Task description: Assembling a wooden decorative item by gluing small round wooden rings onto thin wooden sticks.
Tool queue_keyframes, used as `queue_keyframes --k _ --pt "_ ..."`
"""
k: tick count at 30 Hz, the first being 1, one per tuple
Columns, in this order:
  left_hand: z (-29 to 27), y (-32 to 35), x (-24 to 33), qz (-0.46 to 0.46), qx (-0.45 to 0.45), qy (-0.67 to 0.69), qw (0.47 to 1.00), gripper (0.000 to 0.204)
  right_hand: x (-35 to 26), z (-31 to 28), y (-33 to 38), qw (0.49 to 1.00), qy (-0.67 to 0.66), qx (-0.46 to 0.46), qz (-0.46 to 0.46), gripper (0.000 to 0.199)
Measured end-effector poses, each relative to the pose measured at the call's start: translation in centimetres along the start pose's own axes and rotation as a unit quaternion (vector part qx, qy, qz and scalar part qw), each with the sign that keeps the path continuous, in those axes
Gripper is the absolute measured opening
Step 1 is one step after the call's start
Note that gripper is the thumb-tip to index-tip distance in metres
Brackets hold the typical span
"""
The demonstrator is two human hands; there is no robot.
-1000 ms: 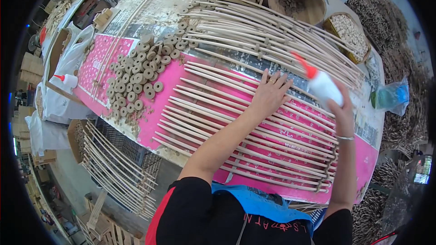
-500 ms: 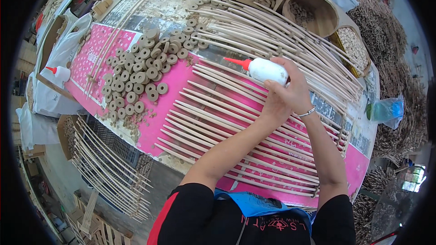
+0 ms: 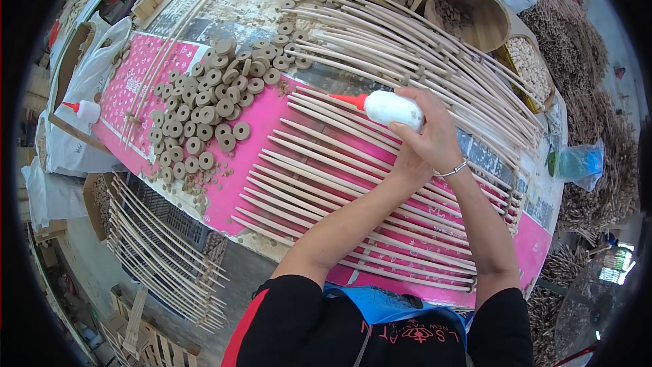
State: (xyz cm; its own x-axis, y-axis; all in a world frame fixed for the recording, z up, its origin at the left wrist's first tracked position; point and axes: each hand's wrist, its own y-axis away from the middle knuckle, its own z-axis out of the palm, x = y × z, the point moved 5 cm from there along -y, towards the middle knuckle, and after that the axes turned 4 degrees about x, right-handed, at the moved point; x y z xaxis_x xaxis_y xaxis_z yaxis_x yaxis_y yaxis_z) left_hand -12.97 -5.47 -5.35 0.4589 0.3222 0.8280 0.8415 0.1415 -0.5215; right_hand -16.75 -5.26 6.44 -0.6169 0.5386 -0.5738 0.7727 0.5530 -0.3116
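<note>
Fisheye view looking down on a worn workbench [image 3: 251, 3]. Near the centre of the frame, the right hand [image 3: 432, 132] grips a white bottle [image 3: 388, 109] near its base, fingers curled over the upper side and thumb pressed against the lower side. The bottle lies to the left of that palm, its long axis nearly level across the frame, with its red nozzle [image 3: 350, 100] pointing left, beside the topmost of a row of pale wooden rods [image 3: 333, 153] laid over a pink sheet [image 3: 265, 119]. The right hand is the nearer one; the left hand [image 3: 411, 164] sits just below it in the frame, partly covered by it. Ring-shaped discs [image 3: 204, 109] are heaped left of centre. The left hand's fingers are hidden, so whether they are spread or pinching cannot be told. It is also unclear whether the nozzle touches a rod or hangs above, and both forearms [image 3: 353, 224] block parts of the row
</note>
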Motion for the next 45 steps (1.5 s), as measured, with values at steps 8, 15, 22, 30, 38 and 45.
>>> queue_keyframes --k 8,15,22,30,38,45 --pt "-0.3 0.0 -0.1 -0.023 0.022 0.034 0.999 0.066 0.3 0.5 0.1 1.0 0.016 0.006 -0.019 0.054" --pt "0.0 -0.1 -0.1 -0.031 0.002 0.02 0.999 0.064 0.0 0.5 0.2 0.999 0.024 0.006 -0.023 0.053" --pt "0.3 -0.7 -0.1 -0.032 -0.024 -0.011 0.999 0.064 0.0 0.4 0.3 0.999 0.014 0.017 -0.028 0.053" --pt "0.6 -1.0 0.1 -0.032 -0.056 -0.045 0.997 0.063 -0.4 0.5 0.2 0.999 0.026 0.014 -0.028 0.053" --pt "0.5 -1.2 0.3 -0.034 -0.086 -0.08 0.992 0.063 -1.0 -0.3 0.7 0.998 0.01 0.038 -0.054 0.053" --pt "1.1 -1.4 0.6 -0.03 -0.117 -0.106 0.987 0.063 -1.1 0.6 0.6 1.0 0.013 0.006 -0.021 0.054"
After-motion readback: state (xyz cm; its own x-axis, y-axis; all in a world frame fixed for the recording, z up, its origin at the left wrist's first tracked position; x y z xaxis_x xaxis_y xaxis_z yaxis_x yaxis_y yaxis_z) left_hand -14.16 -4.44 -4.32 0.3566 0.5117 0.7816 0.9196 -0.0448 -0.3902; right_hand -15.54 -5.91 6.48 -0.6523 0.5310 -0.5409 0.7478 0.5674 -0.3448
